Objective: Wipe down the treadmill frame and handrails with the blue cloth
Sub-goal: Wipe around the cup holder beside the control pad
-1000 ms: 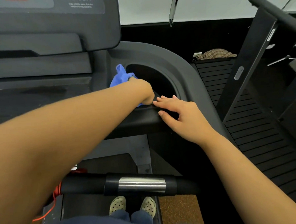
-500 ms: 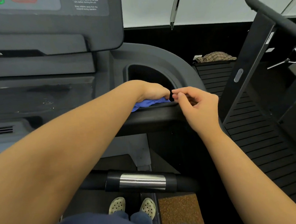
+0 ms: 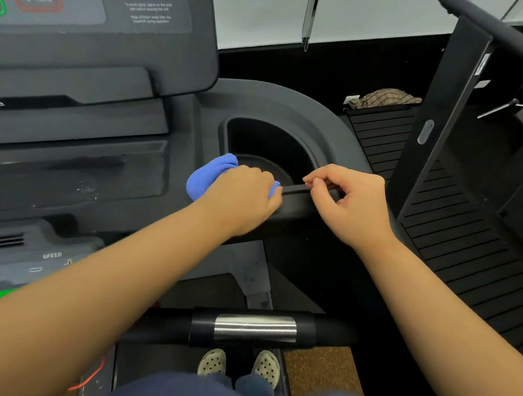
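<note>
While left hand (image 3: 242, 199) grips blue cloth (image 3: 207, 178), right hand (image 3: 352, 204) curled nearby.

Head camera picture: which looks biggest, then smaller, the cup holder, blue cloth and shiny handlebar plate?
1. cup holder
2. blue cloth and shiny handlebar plate: about alike; the left hand hides part of the cloth.

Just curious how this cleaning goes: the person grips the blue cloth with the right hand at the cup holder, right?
Not quite: the head view shows the left hand gripping the blue cloth at the cup holder.
</note>
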`<state>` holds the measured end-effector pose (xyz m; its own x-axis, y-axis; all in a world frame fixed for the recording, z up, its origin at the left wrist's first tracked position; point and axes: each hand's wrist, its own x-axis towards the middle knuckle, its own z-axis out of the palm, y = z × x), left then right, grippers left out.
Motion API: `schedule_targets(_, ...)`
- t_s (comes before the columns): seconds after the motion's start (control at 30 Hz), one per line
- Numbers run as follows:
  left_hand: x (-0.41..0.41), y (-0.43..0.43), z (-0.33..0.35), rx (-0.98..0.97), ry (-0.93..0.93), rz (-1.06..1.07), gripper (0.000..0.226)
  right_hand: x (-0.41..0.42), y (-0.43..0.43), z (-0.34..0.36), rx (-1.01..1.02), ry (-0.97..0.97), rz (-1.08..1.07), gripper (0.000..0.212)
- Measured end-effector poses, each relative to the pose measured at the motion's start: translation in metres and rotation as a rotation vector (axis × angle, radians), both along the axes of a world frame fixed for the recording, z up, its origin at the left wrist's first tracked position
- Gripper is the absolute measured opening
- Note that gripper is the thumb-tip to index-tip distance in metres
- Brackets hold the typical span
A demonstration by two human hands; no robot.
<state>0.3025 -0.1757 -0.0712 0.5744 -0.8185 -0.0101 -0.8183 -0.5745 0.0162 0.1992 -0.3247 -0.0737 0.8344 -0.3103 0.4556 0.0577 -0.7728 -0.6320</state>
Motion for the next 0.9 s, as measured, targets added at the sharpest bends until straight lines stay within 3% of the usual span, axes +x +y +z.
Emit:
schedule_targets(0.13,-0.004,0.022,-0.012,-0.225,-0.059,-0.12,0.025,-0.001,-0.001,0.001,0.08,0.026,-0.006,0.017)
schedule_targets(0.3,-0.025,0.063,-0.012,-0.049,-0.126,0.075,0.06,-0.001,-0.002,0.001,0.158,0.048,0.015,0.017)
schedule_targets(0.43,-0.029,0.065,-0.007,-0.044,-0.104,0.252,0.061,-0.001,-0.003,0.0,0.141,0.045,0.043,0.018)
schedule_targets(0.53,-0.003,0.055,-0.009,0.02,-0.154,0.261,0.058,-0.002,-0.004,-0.001,0.144,0.05,0.061,0.018)
schedule_targets(0.67,0.047,0.038,-0.009,0.026,-0.083,0.32,0.075,-0.001,-0.003,-0.002,0.153,0.078,0.085,0.018)
schedule_targets(0.9,0.096,0.01,-0.01,0.015,-0.002,0.427,0.056,0.004,0.0,-0.001,0.158,0.06,0.086,0.019)
